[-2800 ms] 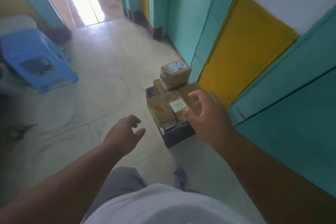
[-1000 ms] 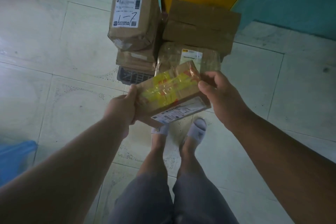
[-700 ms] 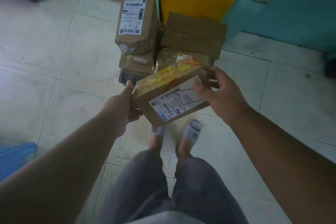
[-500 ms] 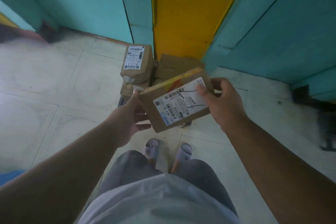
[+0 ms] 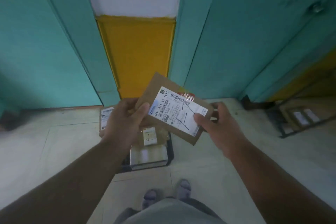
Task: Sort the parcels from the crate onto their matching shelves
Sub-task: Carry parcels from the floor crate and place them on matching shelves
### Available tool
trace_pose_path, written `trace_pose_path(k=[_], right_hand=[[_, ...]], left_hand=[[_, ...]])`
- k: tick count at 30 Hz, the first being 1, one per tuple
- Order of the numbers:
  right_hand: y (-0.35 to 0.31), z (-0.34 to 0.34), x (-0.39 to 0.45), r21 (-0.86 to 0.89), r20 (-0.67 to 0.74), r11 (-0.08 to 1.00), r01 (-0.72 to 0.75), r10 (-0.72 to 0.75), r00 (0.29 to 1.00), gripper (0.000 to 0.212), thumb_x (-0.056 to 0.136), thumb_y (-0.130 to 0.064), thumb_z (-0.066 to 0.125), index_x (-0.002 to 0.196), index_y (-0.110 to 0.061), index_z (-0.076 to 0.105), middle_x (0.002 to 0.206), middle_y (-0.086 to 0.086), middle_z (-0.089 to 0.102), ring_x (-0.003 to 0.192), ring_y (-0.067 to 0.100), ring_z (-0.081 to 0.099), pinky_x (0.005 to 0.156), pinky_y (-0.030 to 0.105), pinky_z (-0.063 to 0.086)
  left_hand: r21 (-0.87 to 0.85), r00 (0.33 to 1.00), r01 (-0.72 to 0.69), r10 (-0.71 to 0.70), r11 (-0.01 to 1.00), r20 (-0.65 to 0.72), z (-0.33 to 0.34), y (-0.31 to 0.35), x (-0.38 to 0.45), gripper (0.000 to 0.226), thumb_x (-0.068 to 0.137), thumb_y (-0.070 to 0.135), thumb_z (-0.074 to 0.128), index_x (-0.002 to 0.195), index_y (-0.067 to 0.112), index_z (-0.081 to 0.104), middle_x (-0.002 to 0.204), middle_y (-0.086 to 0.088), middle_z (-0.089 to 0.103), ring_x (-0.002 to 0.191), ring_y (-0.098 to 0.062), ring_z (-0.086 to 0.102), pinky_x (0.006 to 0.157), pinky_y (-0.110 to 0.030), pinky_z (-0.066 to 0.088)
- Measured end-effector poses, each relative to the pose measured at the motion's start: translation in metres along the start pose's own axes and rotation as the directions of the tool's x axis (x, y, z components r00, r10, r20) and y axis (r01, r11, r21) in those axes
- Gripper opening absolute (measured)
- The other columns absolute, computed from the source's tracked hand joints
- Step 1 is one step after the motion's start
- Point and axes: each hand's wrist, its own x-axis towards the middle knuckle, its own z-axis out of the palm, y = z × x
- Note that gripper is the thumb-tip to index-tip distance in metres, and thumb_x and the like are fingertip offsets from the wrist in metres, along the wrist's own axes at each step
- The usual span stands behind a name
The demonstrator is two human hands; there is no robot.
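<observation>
Early yet: flat brown cardboard parcel [image 5: 174, 109] gripped between left hand [image 5: 125, 120] and right hand [image 5: 216, 123]; dark plastic crate [image 5: 170, 152] still loaded.

We see a flat brown cardboard parcel [image 5: 169, 96] held up above the floor, tilted, its broad face toward us. A white shipping label [image 5: 177, 111] covers much of that face — barcodes, the printed digits 661-811 57, and black marker strokes scrawled across it. A strip of shiny red-and-yellow tape shows at its upper edge.

Below it on the tiled floor sits the dark crate [image 5: 170, 152], with more brown parcels in it — one [image 5: 151, 137] bears a small white label hand-marked "9-", another [image 5: 105, 116] stands at the left.
</observation>
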Motion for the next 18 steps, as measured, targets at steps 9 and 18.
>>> trace_pose_path(k=[9,18], right_hand=[[0.051,-0.096,-0.056,0.049,-0.161,0.988,-0.145,0.151,0.975,0.046,0.084,-0.034,0.076,0.121,-0.037,0.048,0.104,-0.014,0.07,0.083,-0.001,0.069,0.063,0.02,0.057],[0.166,-0.232,-0.104,0.317,-0.324,0.92,-0.23,0.333,0.885,0.029,0.09,-0.031,0.071,0.113,-0.041,0.056,0.101,-0.01,0.073,0.088,0.015,0.071,0.072,0.041,0.063]], left_hand=[[-0.031,0.898,-0.142,0.142,0.989,0.417,0.106,0.044,-0.027,0.046,0.077,0.039,0.082,0.113,0.056,0.058,0.114,0.018,0.07,0.102,-0.007,0.068,0.093,-0.042,0.057],[-0.101,0.772,-0.279,0.286,0.955,0.568,0.291,0.087,-0.096,0.05,0.081,0.018,0.082,0.123,0.034,0.06,0.105,0.014,0.071,0.08,0.006,0.07,0.07,-0.008,0.05]])
